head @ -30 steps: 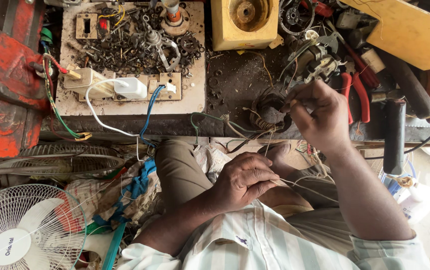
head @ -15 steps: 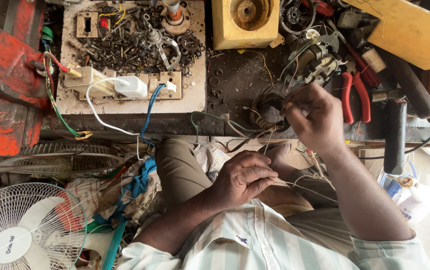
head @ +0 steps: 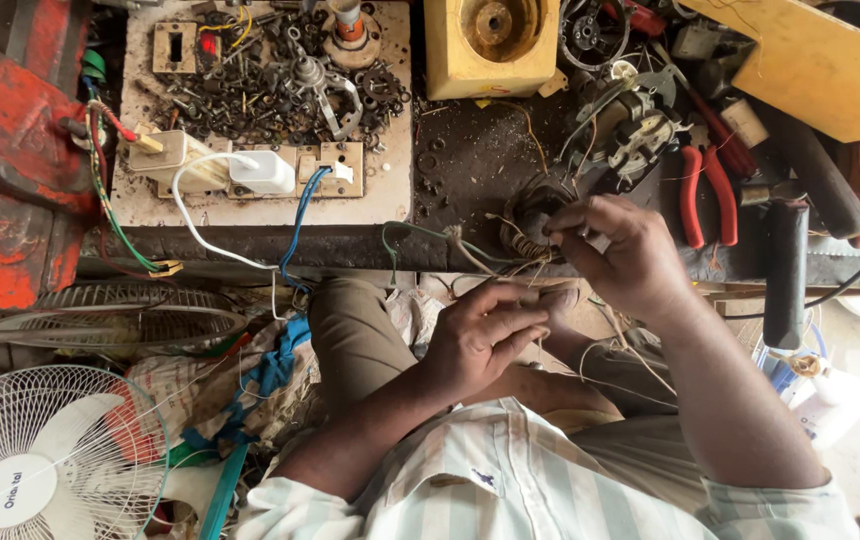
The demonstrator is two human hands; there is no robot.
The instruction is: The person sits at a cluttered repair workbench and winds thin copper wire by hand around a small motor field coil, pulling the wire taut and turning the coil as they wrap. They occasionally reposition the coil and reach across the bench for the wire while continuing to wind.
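Seen from the head camera, the right hand (head: 622,255) sat at one o'clock from the left hand (head: 485,335), its fingers (head: 570,222) pinching thin wires at a small wound motor coil (head: 530,228) on the edge of the cluttered table (head: 470,160). The left hand rested lower, over the lap, fingers curled around wire strands. Red-handled pliers (head: 705,195) lay at three o'clock from the coil, a white fan (head: 45,460) at eight o'clock.

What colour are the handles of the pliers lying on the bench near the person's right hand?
Red. The pliers lie on the dark bench just beyond the right hand, clearest in the head view.
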